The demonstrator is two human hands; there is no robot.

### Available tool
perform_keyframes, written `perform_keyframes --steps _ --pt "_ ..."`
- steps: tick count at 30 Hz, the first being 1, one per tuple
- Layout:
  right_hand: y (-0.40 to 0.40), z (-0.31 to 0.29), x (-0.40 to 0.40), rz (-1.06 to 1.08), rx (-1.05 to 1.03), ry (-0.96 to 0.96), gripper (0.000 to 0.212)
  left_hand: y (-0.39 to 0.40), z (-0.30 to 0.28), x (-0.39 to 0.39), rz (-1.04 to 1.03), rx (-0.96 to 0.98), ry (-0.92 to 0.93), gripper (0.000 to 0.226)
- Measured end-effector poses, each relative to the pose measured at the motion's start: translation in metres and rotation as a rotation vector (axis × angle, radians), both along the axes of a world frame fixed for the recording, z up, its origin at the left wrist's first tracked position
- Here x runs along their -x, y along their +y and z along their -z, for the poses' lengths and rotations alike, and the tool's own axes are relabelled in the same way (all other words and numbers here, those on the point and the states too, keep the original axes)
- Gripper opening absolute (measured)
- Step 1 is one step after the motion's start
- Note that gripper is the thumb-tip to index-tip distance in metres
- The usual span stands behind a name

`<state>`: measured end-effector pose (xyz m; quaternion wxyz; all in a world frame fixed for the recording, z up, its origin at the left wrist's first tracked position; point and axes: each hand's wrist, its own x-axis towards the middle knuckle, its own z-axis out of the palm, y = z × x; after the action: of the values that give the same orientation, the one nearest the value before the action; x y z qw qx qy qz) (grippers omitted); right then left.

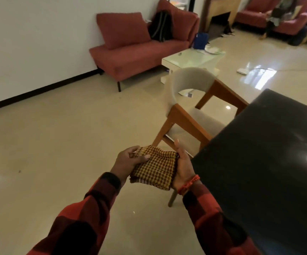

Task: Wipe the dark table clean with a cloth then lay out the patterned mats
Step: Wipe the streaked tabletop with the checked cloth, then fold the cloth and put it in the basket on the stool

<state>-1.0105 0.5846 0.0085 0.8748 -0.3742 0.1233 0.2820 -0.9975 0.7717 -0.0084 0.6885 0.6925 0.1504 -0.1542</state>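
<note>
Currently pinching one folded yellow-and-brown checked cloth (156, 168) with left hand (128, 162), resting it on right hand (184, 166), grip unclear, beside one glossy dark table (268, 144).

The cloth (156, 167) is checked in mustard yellow and dark brown, with a pale-and-maroon striped edge at the corner under my left hand (128, 161). My sleeves (86, 214) are red-and-black plaid, and a string of orange-red beads (188, 184) circles the wrist of my right hand (184, 166). To the right of that hand the surface (270, 162) is glossy and near-black. Beyond both hands the chair (191, 83) is beige on orange-brown wood, the floor (57, 144) is shiny cream, and the far sofa (130, 52) is dusty red.
</note>
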Motion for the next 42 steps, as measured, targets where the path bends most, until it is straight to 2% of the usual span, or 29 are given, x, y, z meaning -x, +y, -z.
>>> perform_keyframes --steps 2,4,6,9,13,18,23,29,34,42 --pt "0.020 -0.002 -0.017 -0.052 -0.012 0.063 0.077 0.019 0.003 -0.009 -0.116 0.006 -0.043 0.070" --pt "0.042 0.001 -0.039 -0.087 -0.045 0.063 0.076 0.031 0.007 -0.021 -0.207 -0.054 -0.094 0.066" --pt "0.060 0.007 -0.061 -0.083 -0.047 0.064 0.061 0.045 0.012 -0.037 -0.281 -0.139 -0.144 0.060" --pt "0.081 0.017 -0.105 -0.043 0.090 0.102 0.037 0.068 0.018 -0.071 -0.371 -0.232 -0.168 0.056" --pt "0.101 0.030 -0.181 -0.012 0.239 0.079 0.027 0.092 0.024 -0.138 -0.383 -0.157 -0.177 0.052" --pt "0.117 0.023 -0.289 0.043 0.286 0.054 0.026 0.107 0.012 -0.248 -0.379 -0.099 -0.197 0.045" --pt "0.131 0.007 -0.386 0.051 0.271 0.011 0.026 0.133 -0.007 -0.350 -0.348 0.005 -0.201 0.038" --pt "0.150 0.009 -0.497 0.126 0.279 0.015 0.027 0.154 -0.005 -0.478 -0.299 0.037 -0.191 0.043" --pt "0.159 0.023 -0.600 0.243 0.300 0.029 0.024 0.160 0.011 -0.603 -0.181 0.044 -0.208 0.042" --pt "0.147 0.015 -0.747 0.444 0.346 0.116 0.020 0.145 0.015 -0.792 0.083 0.075 -0.106 0.039"
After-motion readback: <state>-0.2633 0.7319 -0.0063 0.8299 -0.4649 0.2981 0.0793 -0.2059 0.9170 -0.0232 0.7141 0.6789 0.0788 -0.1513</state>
